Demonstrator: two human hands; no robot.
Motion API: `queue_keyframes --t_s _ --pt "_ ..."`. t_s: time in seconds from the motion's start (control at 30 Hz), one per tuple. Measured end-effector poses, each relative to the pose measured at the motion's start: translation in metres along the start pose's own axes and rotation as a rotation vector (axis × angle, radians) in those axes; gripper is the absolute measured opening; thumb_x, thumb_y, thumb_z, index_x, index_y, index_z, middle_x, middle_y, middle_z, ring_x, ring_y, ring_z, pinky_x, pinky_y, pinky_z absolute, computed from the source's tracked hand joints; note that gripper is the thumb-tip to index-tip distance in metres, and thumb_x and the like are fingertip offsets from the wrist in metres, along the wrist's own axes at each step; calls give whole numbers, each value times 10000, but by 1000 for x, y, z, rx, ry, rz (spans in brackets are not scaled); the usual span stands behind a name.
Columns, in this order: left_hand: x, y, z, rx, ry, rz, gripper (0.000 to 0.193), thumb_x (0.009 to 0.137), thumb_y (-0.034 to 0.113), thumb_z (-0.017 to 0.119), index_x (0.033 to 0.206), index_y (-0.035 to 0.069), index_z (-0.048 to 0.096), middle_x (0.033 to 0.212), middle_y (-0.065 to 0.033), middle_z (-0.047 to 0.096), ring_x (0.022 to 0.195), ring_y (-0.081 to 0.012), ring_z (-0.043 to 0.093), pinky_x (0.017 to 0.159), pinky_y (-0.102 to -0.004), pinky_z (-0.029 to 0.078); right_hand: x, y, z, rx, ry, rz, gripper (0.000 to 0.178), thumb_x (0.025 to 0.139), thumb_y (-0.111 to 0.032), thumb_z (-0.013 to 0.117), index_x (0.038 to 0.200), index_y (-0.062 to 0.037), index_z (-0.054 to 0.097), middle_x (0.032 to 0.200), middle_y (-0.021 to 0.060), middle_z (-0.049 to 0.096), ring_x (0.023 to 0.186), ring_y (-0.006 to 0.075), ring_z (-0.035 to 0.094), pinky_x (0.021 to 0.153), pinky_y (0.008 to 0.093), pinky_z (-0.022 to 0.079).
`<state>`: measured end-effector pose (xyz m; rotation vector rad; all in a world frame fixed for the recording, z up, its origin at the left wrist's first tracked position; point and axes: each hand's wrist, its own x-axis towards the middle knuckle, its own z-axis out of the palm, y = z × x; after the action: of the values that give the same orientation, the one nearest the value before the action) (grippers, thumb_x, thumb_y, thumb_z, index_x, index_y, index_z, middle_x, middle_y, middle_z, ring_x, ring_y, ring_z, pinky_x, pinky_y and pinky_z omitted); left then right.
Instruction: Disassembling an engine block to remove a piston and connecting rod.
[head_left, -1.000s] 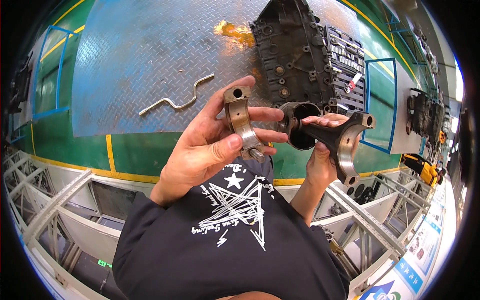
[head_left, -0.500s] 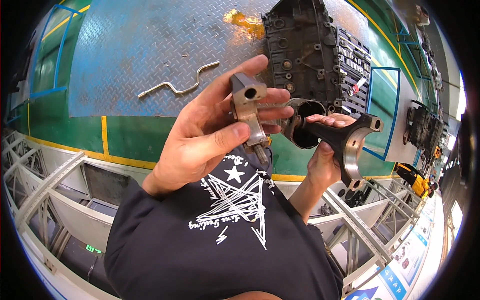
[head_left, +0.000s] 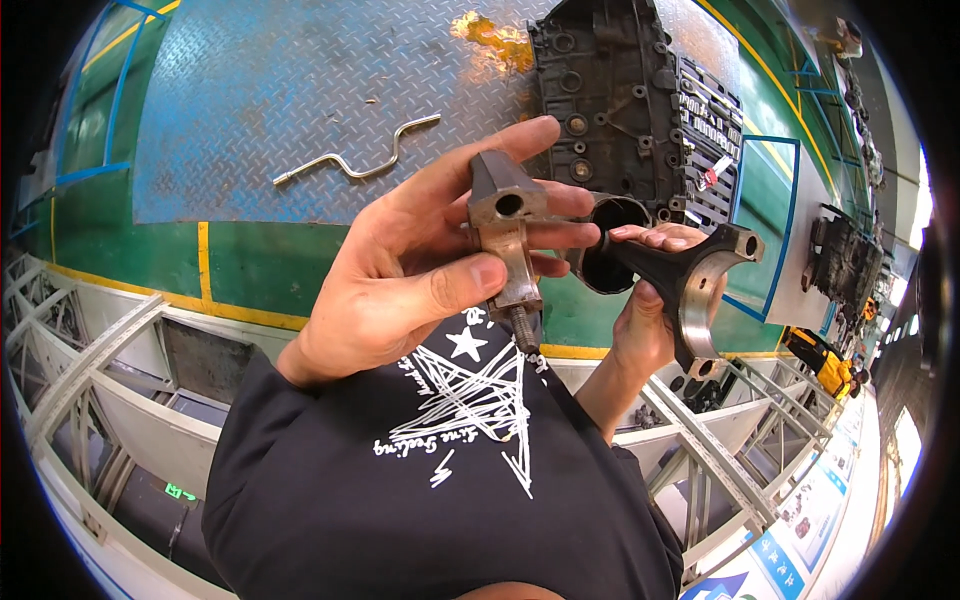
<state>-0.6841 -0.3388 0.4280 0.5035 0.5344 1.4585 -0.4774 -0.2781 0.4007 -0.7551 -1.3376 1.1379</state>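
Between the thumb and fingers of my left hand (head_left: 400,270) is a metal connecting rod cap (head_left: 512,250). One bolt hole faces up at its upper end, and a threaded bolt sticks out at the lower end. My right hand (head_left: 650,315) grips a dark connecting rod (head_left: 665,275) round its shank. The rod's open, half-round big end, with a bright inner face, points right. A piston (head_left: 607,270) sits on the rod's other end, partly behind my left fingertips. Cap and rod are held apart, in front of my chest.
A dark engine block (head_left: 605,110) stands on the blue checkered steel plate (head_left: 240,120). Right of it lies a tool case (head_left: 710,130) with sockets. A bent steel speed handle (head_left: 355,165) rests on the plate, near an oily puddle (head_left: 490,40). White metal frames (head_left: 110,360) stand behind me.
My left hand has shifted slightly right and turned the cap, so its hole and bolt show more. The right hand with the rod stays almost in place.
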Motion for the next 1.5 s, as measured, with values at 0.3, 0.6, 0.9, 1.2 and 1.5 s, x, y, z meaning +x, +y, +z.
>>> queue_keyframes --t_s 0.3,0.6,0.9,1.2,1.5 --pt "0 2 -2 45 3 29 779 913 59 613 1565 -12 191 1337 -305 560 1252 -437 570 1008 -493 504 -4 -1 0 -27 -22 31 446 822 -146 818 1116 33 535 1028 139 522 948 288 586 811 511 578" --pt "-5 5 3 60 63 -3 830 903 86 642 1569 -16 157 1339 -310 559 1250 -440 572 1024 -505 494 -11 -1 2 -156 -47 -35 446 811 -55 787 1175 5 535 1093 159 572 1005 308 600 870 482 525" --pt "-5 4 5 80 224 1 697 856 1 586 1499 -35 319 1327 -247 576 1269 -374 567 1005 -454 503 -13 4 -2 -195 -100 -58 397 756 -26 795 1094 -4 589 1082 143 618 956 228 589 835 325 467" --pt "-7 0 1 74 217 -14 638 877 -14 601 1470 -48 367 1324 -235 578 1236 -342 595 987 -408 500 -19 9 -9 -241 -131 -68 373 778 55 704 1136 8 608 1076 139 620 925 228 575 799 323 465" --pt "-8 -13 2 11 208 -14 738 942 123 662 1542 -6 254 1380 -296 521 1291 -435 533 1045 -530 490 -24 7 -11 -349 -164 -65 437 786 -88 810 1116 32 550 1063 157 592 928 310 651 827 421 534"
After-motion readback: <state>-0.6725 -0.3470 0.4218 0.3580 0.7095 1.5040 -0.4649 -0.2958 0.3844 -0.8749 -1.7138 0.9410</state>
